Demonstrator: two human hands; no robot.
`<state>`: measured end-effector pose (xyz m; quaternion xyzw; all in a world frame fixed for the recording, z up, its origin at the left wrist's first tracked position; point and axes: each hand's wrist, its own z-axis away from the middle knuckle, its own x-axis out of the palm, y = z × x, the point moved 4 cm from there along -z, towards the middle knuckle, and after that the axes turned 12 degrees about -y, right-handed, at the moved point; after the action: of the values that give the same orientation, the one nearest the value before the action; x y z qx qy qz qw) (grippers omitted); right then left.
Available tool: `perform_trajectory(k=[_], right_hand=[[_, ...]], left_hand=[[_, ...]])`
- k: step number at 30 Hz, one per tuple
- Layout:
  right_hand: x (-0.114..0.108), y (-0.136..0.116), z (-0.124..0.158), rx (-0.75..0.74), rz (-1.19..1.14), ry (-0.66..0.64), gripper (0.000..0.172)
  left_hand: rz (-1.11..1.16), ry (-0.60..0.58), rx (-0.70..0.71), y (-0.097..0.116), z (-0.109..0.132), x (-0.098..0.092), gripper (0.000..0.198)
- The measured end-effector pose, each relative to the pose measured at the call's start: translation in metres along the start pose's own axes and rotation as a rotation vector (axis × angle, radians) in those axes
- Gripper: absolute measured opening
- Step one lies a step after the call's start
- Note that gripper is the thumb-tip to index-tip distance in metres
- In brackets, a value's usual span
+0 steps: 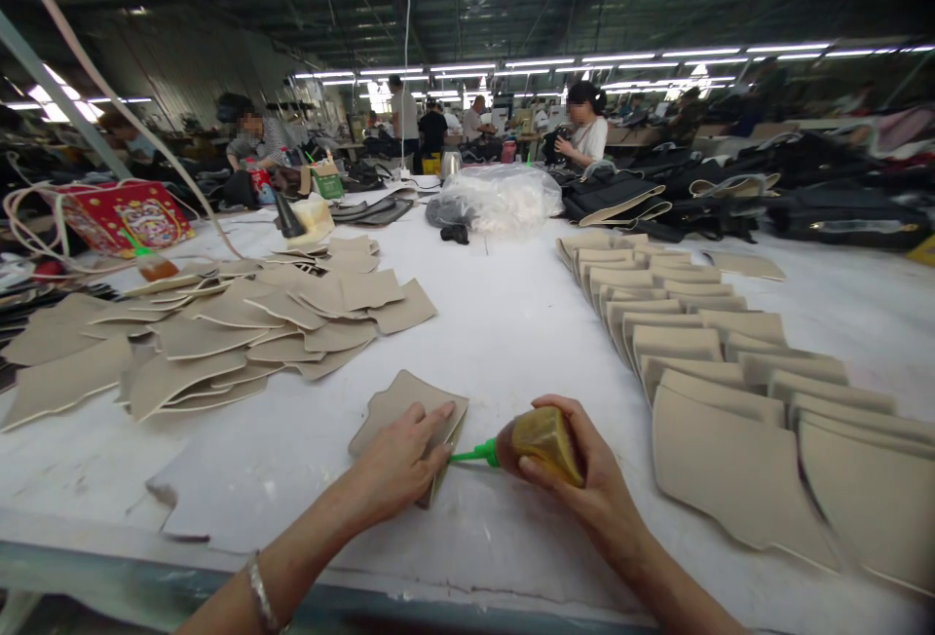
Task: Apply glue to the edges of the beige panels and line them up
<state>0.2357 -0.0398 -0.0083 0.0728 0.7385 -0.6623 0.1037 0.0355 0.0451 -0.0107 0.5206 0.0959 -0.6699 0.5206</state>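
My left hand (pixel 403 460) lies over a small beige panel (pixel 400 399) on the white table, near the front edge. Its fingers press on the panel's right part, with the thumb at the panel's edge. In my right hand (pixel 595 469) is a glue bottle (pixel 544 442), tilted on its side, with amber liquid inside. The bottle's green nozzle (pixel 474 454) points left and its tip meets the panel's right edge beside my left thumb. The underside of the panel is hidden.
Loose beige panels (pixel 219 333) form a pile at left. Overlapping rows of similar panels (pixel 723 460) stand at right. Farther back are a clear plastic bag (pixel 504 197), black bag parts (pixel 614 192), a red box (pixel 124 216) and a dark cone (pixel 287 216). People work beyond the table.
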Motion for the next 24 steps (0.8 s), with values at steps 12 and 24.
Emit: perform_trajectory(k=[12,24], right_hand=[[0.006,0.004,0.004,0.053,-0.054,0.045,0.048],[0.003,0.002,0.012,0.085,-0.016,0.085,0.047]], left_hand=[[0.026,0.006,0.023,-0.002,0.0,0.001,0.054],[0.012,0.007,0.014,-0.003,-0.002,0.002,0.054]])
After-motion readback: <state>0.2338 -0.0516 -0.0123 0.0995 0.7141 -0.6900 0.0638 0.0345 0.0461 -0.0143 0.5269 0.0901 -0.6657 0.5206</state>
